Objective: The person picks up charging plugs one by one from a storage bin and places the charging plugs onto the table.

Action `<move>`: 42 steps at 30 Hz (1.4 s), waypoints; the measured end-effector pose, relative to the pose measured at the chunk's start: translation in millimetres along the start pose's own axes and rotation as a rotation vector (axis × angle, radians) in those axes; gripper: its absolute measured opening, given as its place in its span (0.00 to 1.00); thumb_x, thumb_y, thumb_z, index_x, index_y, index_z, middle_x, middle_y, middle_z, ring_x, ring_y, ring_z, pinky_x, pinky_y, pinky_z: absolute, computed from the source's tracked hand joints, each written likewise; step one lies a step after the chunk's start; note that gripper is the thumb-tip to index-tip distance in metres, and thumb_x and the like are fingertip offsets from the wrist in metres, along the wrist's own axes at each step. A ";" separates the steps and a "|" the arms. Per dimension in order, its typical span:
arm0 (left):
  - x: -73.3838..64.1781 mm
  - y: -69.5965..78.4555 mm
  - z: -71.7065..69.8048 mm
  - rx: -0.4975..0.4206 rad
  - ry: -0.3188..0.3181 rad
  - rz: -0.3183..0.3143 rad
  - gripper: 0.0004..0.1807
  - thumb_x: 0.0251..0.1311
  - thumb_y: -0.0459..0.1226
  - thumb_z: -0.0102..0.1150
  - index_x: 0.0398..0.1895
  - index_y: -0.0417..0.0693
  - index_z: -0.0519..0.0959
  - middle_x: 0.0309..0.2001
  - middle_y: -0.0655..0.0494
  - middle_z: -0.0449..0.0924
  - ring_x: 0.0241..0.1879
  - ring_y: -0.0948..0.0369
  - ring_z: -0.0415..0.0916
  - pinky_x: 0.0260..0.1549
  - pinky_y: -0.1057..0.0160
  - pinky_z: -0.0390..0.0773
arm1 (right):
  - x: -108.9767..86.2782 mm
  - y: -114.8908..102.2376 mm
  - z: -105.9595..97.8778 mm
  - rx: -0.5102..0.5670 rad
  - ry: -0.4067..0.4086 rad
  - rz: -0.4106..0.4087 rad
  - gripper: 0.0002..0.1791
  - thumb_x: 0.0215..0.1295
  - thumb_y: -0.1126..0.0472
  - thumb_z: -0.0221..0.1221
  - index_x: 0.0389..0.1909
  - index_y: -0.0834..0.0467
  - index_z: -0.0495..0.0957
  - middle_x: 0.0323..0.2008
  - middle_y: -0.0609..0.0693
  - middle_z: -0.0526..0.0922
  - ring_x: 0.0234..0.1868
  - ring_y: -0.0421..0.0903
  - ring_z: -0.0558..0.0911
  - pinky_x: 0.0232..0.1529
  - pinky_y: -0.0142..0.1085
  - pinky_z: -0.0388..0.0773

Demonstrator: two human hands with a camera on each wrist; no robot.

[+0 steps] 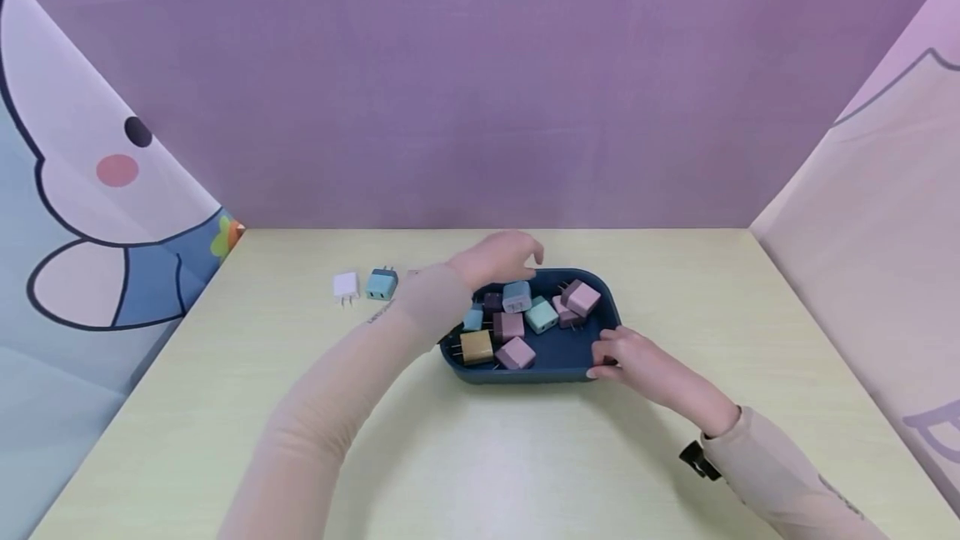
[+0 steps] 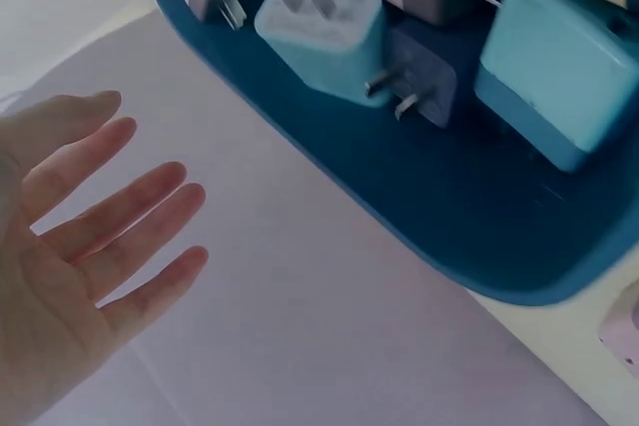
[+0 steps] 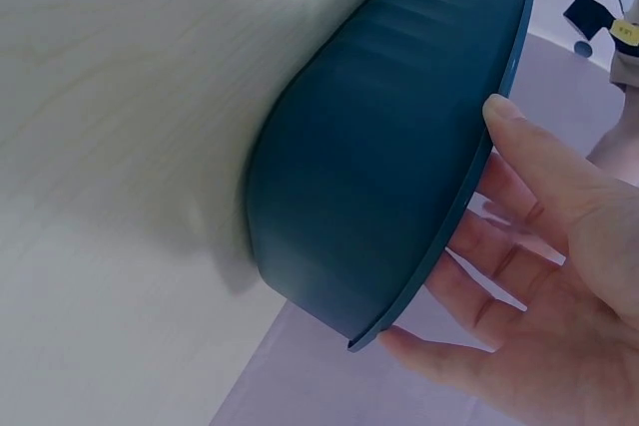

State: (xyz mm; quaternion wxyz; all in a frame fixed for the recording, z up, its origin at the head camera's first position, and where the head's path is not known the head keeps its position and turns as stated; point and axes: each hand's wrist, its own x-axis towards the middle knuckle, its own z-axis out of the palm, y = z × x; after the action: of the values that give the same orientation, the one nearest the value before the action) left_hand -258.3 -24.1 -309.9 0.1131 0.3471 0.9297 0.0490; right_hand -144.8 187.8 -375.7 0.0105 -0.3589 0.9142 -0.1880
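A dark blue plastic basket (image 1: 540, 376) stands on the table with several plug chargers inside, among them a yellow one (image 1: 476, 347), a mint-green one (image 1: 542, 315) and pink ones (image 1: 516, 353). My left hand (image 1: 498, 255) reaches over the basket's far edge. In the left wrist view that hand (image 2: 90, 236) holds nothing, its fingers apart and loosely bent, clear of the basket (image 2: 439, 216). At the basket's near right corner my right hand (image 1: 637, 363) grips the rim. The right wrist view shows its thumb on the outer wall (image 3: 369, 157) and its fingers (image 3: 479, 306) over the rim.
Left of the basket, a white charger (image 1: 346, 284) and a blue charger (image 1: 381, 284) lie on the pale wooden table (image 1: 525, 457). A pink charger (image 1: 412, 273) beside them is partly hidden by my left forearm. A purple cloth wall (image 1: 480, 107) rises behind the table.
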 end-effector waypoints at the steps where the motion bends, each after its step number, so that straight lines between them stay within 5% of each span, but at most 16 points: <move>1: 1.8 2.1 0.9 0.005 -0.005 0.006 0.15 0.59 0.39 0.51 0.49 0.48 0.74 0.51 0.55 0.73 0.49 0.60 0.69 0.47 0.64 0.69 | 0.0 0.0 0.1 0.000 0.001 -0.001 0.11 0.51 0.61 0.62 0.17 0.52 0.70 0.19 0.39 0.61 0.23 0.37 0.61 0.25 0.28 0.60; 18: 28.1 29.0 18.3 -0.061 0.013 0.056 0.14 0.59 0.39 0.51 0.48 0.46 0.75 0.47 0.55 0.75 0.42 0.64 0.70 0.42 0.68 0.70 | 0.2 0.1 -0.4 -0.006 0.016 -0.018 0.12 0.51 0.62 0.62 0.16 0.52 0.68 0.19 0.41 0.61 0.22 0.37 0.60 0.25 0.28 0.60; 26: 36.6 42.1 26.9 -0.062 0.022 0.042 0.10 0.58 0.40 0.53 0.40 0.46 0.76 0.34 0.59 0.73 0.32 0.64 0.68 0.33 0.70 0.69 | 0.3 1.5 0.4 -0.007 0.031 -0.035 0.13 0.51 0.62 0.62 0.16 0.51 0.67 0.18 0.40 0.61 0.22 0.36 0.59 0.24 0.28 0.59; 42: 53.2 54.3 42.9 -0.027 0.021 -0.002 0.07 0.60 0.40 0.49 0.30 0.48 0.75 0.27 0.57 0.73 0.25 0.63 0.68 0.25 0.69 0.67 | 0.5 2.5 1.7 -0.005 0.045 -0.041 0.13 0.50 0.62 0.63 0.16 0.52 0.68 0.18 0.40 0.61 0.22 0.36 0.59 0.24 0.27 0.60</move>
State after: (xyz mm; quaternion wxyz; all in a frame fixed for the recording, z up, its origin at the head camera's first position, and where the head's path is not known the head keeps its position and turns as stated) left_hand -252.4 52.3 -351.7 0.1079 0.3442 0.9304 0.0649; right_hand -146.5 188.6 -378.1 -0.0148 -0.3733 0.9071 -0.1940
